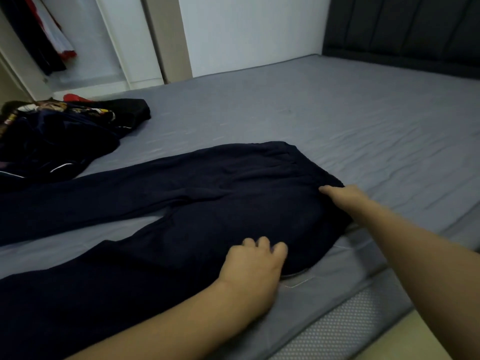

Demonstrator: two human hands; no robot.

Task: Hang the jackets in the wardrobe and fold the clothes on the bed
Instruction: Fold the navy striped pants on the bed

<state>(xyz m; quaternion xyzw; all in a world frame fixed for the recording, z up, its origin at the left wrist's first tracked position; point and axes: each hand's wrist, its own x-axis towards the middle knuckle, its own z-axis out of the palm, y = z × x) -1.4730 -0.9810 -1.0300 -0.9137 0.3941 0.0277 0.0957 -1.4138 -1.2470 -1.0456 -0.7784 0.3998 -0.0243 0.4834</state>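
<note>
Grey bed (pixel 337 120) is carrying dark trousers (pixel 181 193) spread flat near its edge — both hands, left hand (pixel 253 271) and right hand (pixel 342 194), are gripping the waist; folding comes next, probably leg over leg.

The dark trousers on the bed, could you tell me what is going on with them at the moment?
A person is working on the dark navy trousers, which lie spread flat on the grey bed, legs apart and not yet folded. The left hand rests on them near the seat with fingers curled into the cloth, while the right hand holds the waistband end. A heap of other clothes waits at the far left, and garments hang in the open wardrobe behind.
</note>
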